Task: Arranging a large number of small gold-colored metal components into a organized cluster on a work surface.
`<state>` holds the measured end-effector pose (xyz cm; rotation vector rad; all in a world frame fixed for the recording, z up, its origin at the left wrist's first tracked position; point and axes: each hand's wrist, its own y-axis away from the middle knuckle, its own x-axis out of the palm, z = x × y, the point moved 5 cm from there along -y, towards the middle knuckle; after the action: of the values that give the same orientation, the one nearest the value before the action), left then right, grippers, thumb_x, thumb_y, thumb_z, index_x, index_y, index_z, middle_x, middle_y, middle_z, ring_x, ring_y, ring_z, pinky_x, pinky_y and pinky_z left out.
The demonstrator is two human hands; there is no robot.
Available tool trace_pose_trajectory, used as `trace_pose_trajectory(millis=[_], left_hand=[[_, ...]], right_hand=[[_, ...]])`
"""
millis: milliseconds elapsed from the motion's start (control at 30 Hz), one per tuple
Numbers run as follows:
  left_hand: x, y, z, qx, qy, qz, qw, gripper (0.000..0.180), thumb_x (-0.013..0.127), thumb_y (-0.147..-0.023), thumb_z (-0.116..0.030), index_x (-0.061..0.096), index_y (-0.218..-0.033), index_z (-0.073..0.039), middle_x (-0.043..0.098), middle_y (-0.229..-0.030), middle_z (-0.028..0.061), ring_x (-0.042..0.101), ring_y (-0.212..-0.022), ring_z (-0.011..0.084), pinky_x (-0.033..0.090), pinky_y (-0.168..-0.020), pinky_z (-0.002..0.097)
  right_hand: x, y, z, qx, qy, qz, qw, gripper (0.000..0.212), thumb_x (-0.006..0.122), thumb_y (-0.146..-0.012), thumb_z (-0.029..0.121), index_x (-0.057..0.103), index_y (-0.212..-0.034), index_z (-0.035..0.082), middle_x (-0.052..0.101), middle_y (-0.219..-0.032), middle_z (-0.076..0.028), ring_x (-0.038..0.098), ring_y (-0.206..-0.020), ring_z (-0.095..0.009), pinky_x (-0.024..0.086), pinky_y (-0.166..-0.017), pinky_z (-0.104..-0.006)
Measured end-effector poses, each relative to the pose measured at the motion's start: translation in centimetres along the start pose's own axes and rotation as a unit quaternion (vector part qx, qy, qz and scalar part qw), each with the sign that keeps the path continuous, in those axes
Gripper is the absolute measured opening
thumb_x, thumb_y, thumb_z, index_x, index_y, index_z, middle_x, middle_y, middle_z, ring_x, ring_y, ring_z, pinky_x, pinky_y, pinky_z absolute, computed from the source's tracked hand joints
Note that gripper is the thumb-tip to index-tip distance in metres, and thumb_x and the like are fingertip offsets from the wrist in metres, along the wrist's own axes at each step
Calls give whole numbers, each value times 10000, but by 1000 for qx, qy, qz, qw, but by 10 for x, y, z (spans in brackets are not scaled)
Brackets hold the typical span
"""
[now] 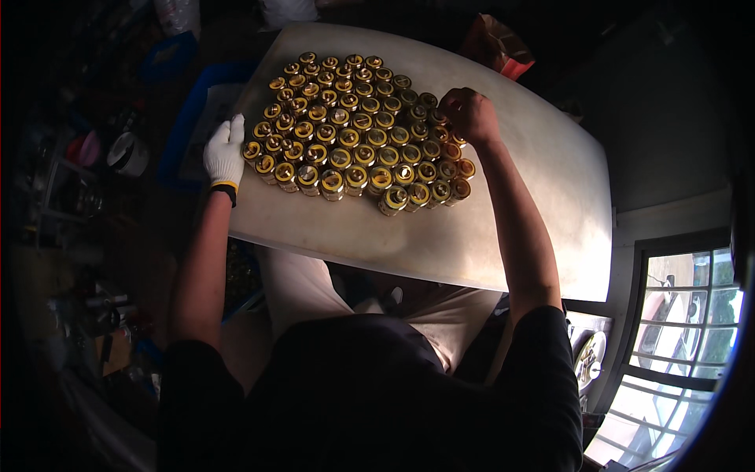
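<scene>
Many small brass-coloured cylinders (362, 121) stand upright, packed close together on a pale board (330, 228). Their tops have yellow rings, and several show a small shiny piece in the middle. My left hand (225, 154), in a white knitted glove with a dark and yellow cuff, lies along the left side of the group with its fingers stretched out, next to the leftmost cylinders. At the group's right edge, my bare right hand (470, 115) is closed, its fingers curled down by the cylinders there. Whatever its fingertips hold is hidden.
The board rests over my lap. A blue crate (189, 118) stands beyond its left edge, and an open red-brown bag (499, 47) sits past its far edge. A white bucket (128, 153) is farther left. At the right is a barred window (676, 315).
</scene>
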<state>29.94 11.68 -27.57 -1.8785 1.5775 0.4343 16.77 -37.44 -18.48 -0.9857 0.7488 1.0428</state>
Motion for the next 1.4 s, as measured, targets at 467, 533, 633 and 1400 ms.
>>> trace_pose_trajectory(millis=[467, 533, 633, 1400], left_hand=[[-2, 0, -3, 2, 1, -11, 1000, 561, 557, -1053, -614, 770, -1103, -97, 756, -1077, 192, 697, -1029, 425, 530, -875, 457], [-2, 3, -3, -16, 18, -3, 1000, 559, 557, -1053, -617, 770, -1095, -102, 755, -1069, 191, 696, -1016, 423, 528, -869, 456], [-3, 4, -7, -15, 11, -9, 1000, 558, 556, -1052, -622, 772, -1087, -109, 752, -1059, 192, 695, -1006, 420, 525, -862, 454], [-3, 4, -8, 14, 2, -20, 1000, 560, 550, -1062, -609, 748, -1019, -87, 726, -998, 216, 670, -955, 458, 514, -809, 489]], right_hand=[[-3, 5, 7, 10, 42, -14, 999, 155, 779, -904, 238, 818, -976, 107, 799, -958, -115, 788, -877, -287, 614, -800, -413], [-1, 6, 21, -17, 20, -18, 999, 161, 770, -913, 239, 819, -1006, 118, 791, -991, -123, 781, -911, -302, 611, -823, -420], [9, 6, 38, -33, 23, 5, 999, 172, 741, -935, 270, 812, -1039, 153, 775, -1054, -124, 759, -990, -338, 604, -857, -451], [12, 5, 41, -40, -18, 31, 999, 114, 743, -896, 220, 800, -946, 136, 781, -976, -126, 759, -930, -350, 597, -825, -468]])
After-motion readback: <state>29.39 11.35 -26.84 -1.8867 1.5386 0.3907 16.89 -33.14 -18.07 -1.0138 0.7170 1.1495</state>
